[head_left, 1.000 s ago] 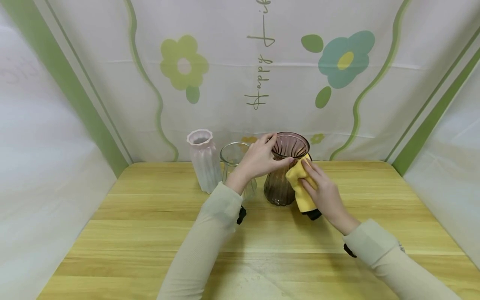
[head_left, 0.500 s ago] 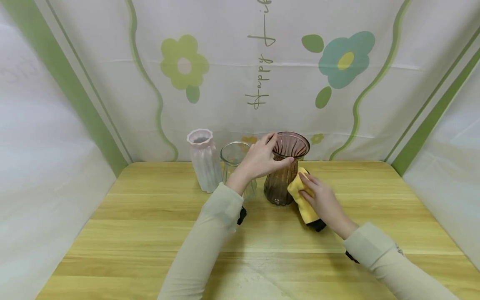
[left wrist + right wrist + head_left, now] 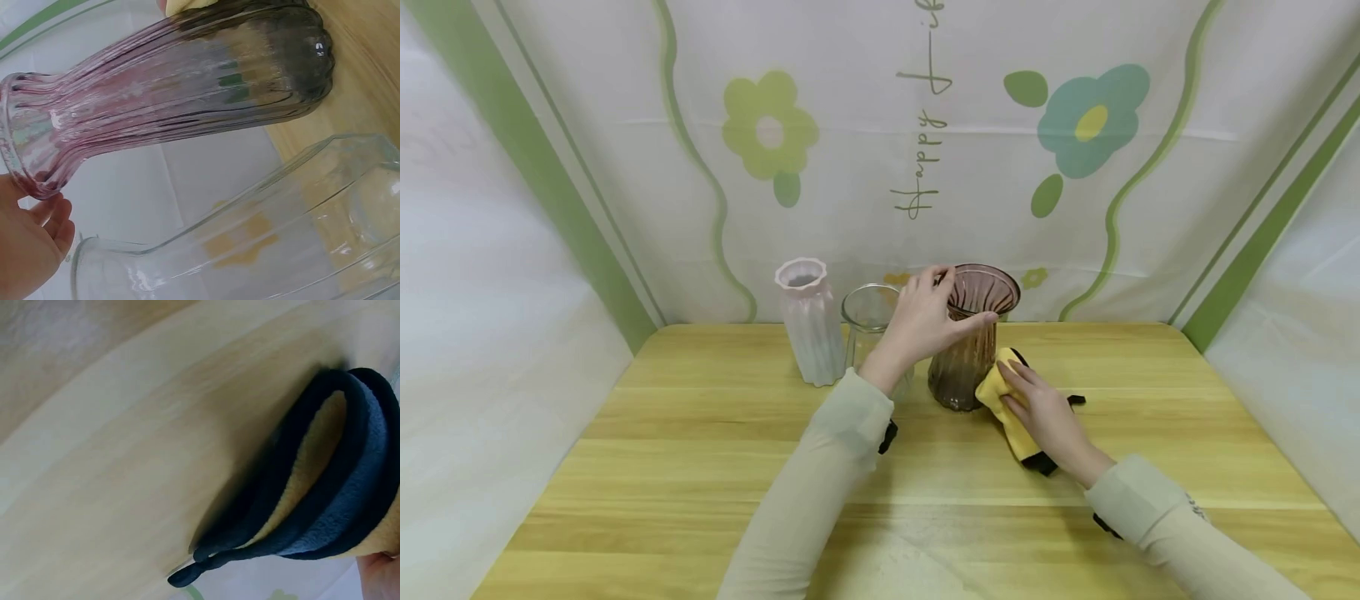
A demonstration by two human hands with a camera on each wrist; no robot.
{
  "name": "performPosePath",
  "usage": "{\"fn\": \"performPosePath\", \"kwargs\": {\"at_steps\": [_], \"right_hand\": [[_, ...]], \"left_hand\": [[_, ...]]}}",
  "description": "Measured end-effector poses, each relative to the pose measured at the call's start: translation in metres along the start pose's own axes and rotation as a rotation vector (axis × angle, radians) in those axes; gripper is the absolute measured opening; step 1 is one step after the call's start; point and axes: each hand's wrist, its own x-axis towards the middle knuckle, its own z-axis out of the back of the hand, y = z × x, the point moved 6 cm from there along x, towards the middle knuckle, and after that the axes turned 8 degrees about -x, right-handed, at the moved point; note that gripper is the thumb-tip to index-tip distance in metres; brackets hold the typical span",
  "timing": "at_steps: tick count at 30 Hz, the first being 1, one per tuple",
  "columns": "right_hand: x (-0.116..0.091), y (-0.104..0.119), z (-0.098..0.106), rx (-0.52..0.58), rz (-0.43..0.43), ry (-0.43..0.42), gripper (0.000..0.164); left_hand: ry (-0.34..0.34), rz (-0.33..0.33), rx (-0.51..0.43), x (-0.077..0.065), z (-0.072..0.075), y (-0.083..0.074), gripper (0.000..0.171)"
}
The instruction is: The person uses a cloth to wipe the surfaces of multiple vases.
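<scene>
A ribbed glass vase point(image 3: 958, 375), purple at the flared mouth and smoky brown below, stands upright near the back of the table. My left hand point(image 3: 921, 321) grips its rim from the left, thumb in front; the left wrist view shows the fingers at the rim of the same vase point(image 3: 187, 87). Low on the vase's right side, my right hand point(image 3: 1047, 412) holds a folded yellow cloth point(image 3: 1011, 417) with dark edging against the glass. In the right wrist view the cloth point(image 3: 337, 512) hangs in loops, showing a blue-grey face; only a bit of the hand appears.
A clear glass vase point(image 3: 859, 333) stands just left of the purple one, partly behind my left forearm. Further left is a pink-and-white fluted vase point(image 3: 812, 333). The wooden table point(image 3: 700, 467) meets a printed curtain point(image 3: 850, 167) close behind the vases.
My right hand has slid the cloth down the vase's right side, from just under the rim to near the base. The left hand has stayed at the rim, and the vase has not moved.
</scene>
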Motion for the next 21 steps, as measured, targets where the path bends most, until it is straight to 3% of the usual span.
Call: {"fn": "performPosePath", "kwargs": {"at_steps": [8, 14, 21], "right_hand": [[0.013, 0.012, 0.019, 0.024, 0.079, -0.211, 0.053], [0.026, 0.023, 0.041, 0.057, 0.076, -0.323, 0.056], [0.031, 0.025, 0.045, 0.084, 0.059, -0.322, 0.058]], "left_hand": [[0.058, -0.001, -0.034, 0.002, 0.003, 0.002, 0.085], [0.096, -0.014, -0.049, 0.003, 0.003, 0.004, 0.083], [0.107, -0.018, -0.048, 0.004, 0.003, 0.005, 0.083]]}}
